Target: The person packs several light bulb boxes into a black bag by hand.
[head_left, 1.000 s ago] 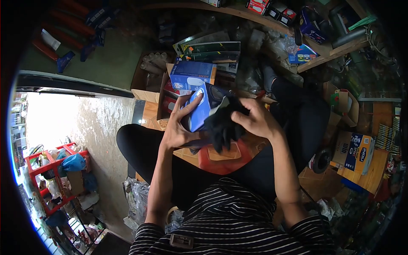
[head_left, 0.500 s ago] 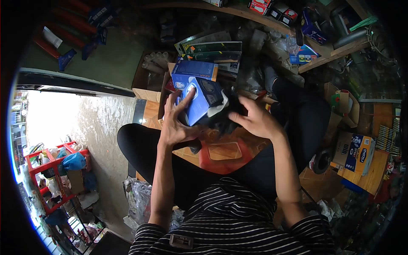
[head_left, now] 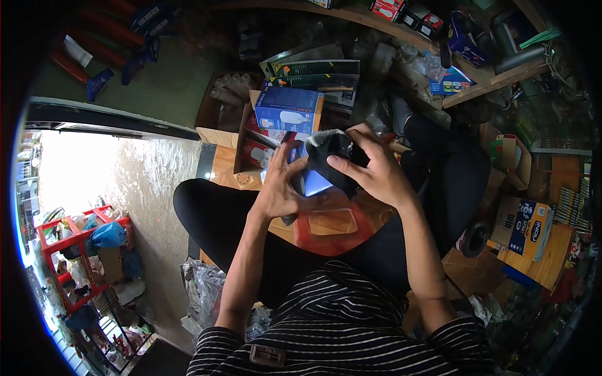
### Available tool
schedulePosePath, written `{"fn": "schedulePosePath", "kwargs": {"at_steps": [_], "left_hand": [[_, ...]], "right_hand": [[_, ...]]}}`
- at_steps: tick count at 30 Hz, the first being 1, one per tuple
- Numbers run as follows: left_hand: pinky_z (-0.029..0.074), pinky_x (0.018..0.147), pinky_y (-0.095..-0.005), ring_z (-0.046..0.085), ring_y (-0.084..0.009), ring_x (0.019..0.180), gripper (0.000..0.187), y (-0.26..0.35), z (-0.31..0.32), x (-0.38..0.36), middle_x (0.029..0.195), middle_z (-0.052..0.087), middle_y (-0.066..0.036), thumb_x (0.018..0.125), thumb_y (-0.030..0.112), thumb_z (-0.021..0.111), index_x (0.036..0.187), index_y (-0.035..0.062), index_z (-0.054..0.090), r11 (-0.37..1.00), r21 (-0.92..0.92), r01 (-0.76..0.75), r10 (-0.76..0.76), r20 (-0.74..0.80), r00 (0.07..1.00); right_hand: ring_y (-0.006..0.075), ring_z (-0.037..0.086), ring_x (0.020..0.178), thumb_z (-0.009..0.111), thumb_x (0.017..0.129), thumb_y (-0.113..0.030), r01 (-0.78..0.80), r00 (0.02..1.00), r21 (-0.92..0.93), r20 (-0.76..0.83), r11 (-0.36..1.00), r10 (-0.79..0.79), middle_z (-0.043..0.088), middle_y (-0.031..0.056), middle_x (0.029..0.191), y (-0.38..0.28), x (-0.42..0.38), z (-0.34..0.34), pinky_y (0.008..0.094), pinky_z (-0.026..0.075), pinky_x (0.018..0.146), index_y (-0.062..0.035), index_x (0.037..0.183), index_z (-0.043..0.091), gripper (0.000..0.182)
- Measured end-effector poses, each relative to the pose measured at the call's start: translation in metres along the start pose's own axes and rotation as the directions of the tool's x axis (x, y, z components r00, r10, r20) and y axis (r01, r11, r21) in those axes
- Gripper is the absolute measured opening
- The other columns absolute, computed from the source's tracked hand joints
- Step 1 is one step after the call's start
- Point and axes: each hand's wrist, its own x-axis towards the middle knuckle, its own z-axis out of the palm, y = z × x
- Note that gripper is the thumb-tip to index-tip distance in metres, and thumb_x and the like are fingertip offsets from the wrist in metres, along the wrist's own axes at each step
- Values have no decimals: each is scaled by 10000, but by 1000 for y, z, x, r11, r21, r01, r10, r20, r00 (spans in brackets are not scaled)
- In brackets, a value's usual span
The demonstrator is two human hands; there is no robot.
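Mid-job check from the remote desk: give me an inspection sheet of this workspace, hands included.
Surface: patterned tile floor, partly hidden.
Things in hand: blue box, partly covered by black cloth.
Clutter: crumpled plastic beside the legs; blue bulb carton beyond the hands.
Hands: left hand holds the box; right hand grips the cloth.
Cables: thin dark line near the right forearm, possibly a cord.
Surroundings: red rack at left, wooden shelving upper right.

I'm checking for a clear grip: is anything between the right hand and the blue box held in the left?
Yes: the black cloth in the right hand covers part of the blue box, whose lower end shows beside the left hand.
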Motion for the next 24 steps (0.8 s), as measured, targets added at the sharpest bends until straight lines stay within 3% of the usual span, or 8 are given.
{"fn": "schedulePosePath", "kwargs": {"at_steps": [4, 7, 10, 13, 16, 19, 22, 24], "left_hand": [[414, 1126, -506, 478, -416, 1357, 1026, 11, -14, 4, 1477, 451, -233, 524, 327, 979, 1471, 178, 614, 994, -98, 45, -54, -85, 995], [449, 1092, -447, 529, -352, 1297, 1077, 5, -19, 9, 1397, 485, -189, 535, 296, 975, 1519, 155, 560, 986, -164, -4, -16, -121, 993], [418, 1134, -457, 510, -360, 1340, 1086, 1, -23, 11, 1428, 478, -191, 549, 293, 979, 1530, 140, 540, 940, -339, -47, 30, -57, 998], [374, 1183, -504, 425, -403, 1446, 1095, -2, -16, 6, 1520, 429, -239, 554, 301, 984, 1541, 167, 530, 967, -246, -66, 66, -5, 998], [371, 1185, -511, 406, -430, 1457, 1060, -2, -4, 7, 1534, 404, -259, 575, 303, 980, 1535, 210, 539, 932, -358, -48, 52, 4, 999], [389, 1174, -496, 440, -417, 1421, 1065, -4, -10, 7, 1508, 420, -237, 571, 298, 977, 1535, 204, 535, 971, -239, 20, -26, -24, 999], [411, 1160, -481, 470, -395, 1382, 1066, -6, -11, 9, 1474, 441, -207, 565, 290, 973, 1533, 203, 534, 961, -276, 7, -26, -65, 998], [424, 1152, -479, 479, -379, 1370, 1062, -5, -11, 10, 1454, 453, -189, 563, 285, 969, 1530, 207, 537, 961, -276, 5, -28, -78, 997]], "right_hand": [[293, 654, 1111, 732, 978, -348, -94, 992, 115, 93, 989, 83, 655, 132, 1116, -4, 0, -11, 396, 494, 968, -6, 1197, 675, 410], [348, 667, 1145, 716, 986, -318, -136, 990, -18, 20, 991, 137, 676, 181, 1199, 24, -5, -14, 406, 503, 973, 10, 1239, 648, 420], [389, 665, 1145, 701, 993, -267, -184, 981, -101, -82, 978, 176, 675, 216, 1221, 24, -7, -15, 422, 514, 939, 19, 1258, 621, 398], [399, 662, 1122, 704, 987, -237, -196, 973, -171, -154, 966, 170, 671, 202, 1201, 13, -4, -14, 440, 521, 902, 26, 1226, 621, 364], [376, 669, 1103, 723, 981, -300, -136, 989, -237, -87, 962, 118, 651, 174, 1186, 9, -3, -15, 429, 525, 901, 30, 1227, 620, 424], [346, 667, 1095, 735, 971, -367, 4, 997, -234, -72, 972, -21, 626, 148, 1178, 5, -4, -8, 419, 522, 913, 23, 1230, 626, 481], [323, 659, 1104, 732, 967, -414, 108, 992, -98, -51, 989, -114, 617, 136, 1201, 2, -1, -1, 418, 517, 929, 13, 1233, 636, 512], [301, 639, 1157, 751, 964, -316, 85, 996, -85, -16, 993, -87, 632, 113, 1172, -3, -3, -4, 378, 492, 968, 19, 1175, 645, 410]]}}
